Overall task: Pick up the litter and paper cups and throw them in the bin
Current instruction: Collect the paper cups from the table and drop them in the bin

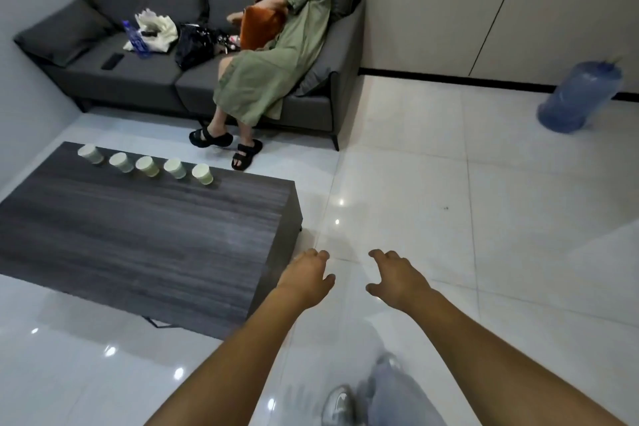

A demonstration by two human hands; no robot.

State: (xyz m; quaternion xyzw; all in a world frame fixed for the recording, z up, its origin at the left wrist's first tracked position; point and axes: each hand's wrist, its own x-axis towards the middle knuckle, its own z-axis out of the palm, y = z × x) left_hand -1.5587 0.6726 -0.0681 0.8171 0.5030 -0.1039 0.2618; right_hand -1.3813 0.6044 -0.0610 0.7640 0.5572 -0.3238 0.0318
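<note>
Head view is showing the left hand and right hand reaching forward over the floor, fingers loosely spread, holding nothing. Five cups are standing in a row along the table far edge, well apart from both hands. No bin is showing. Reaching across could be tipping neighbouring cups over.
</note>
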